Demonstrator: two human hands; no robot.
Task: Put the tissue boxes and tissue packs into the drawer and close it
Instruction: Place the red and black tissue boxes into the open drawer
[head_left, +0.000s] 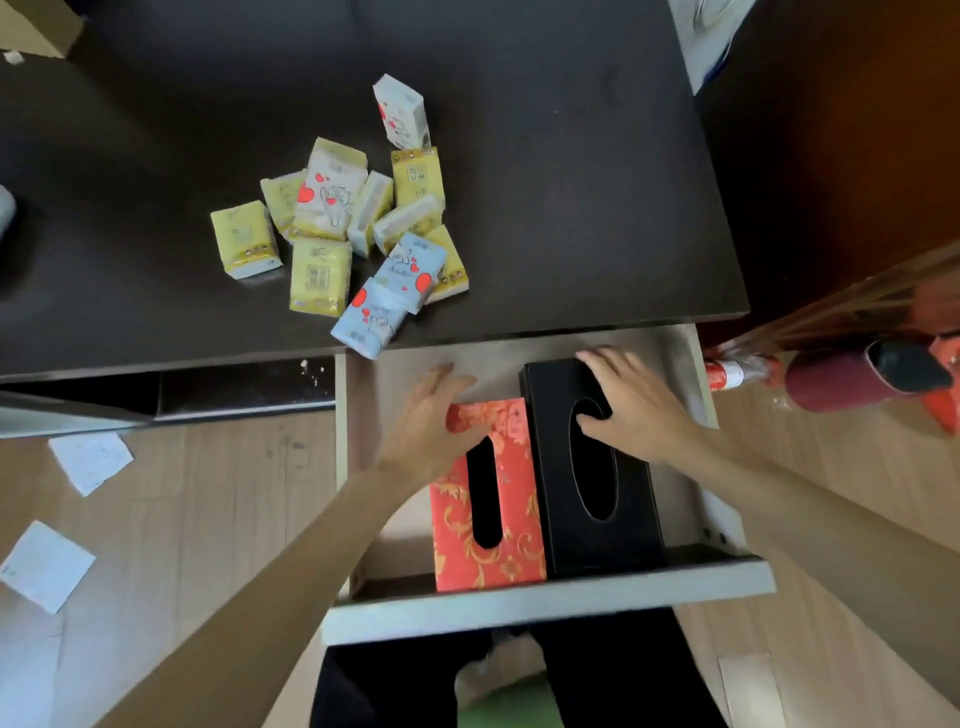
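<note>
The drawer (545, 608) under the dark desk stands pulled open. Two tissue boxes lie side by side in it: a red box with gold pattern (511, 519) on the left and a black box (576, 493) on the right. My left hand (431, 421) rests on the far left corner of the red box, fingers spread. Across the far end of the black box lies my right hand (631, 400), its thumb at the oval slot. Several yellow, white and blue tissue packs (343, 223) lie in a heap on the desk.
The dark desk top (571, 182) runs to its front edge just above the drawer. Paper slips (91, 462) lie on the wooden floor at the left. A red-capped bottle and a dark red roll (857, 371) sit right of the drawer.
</note>
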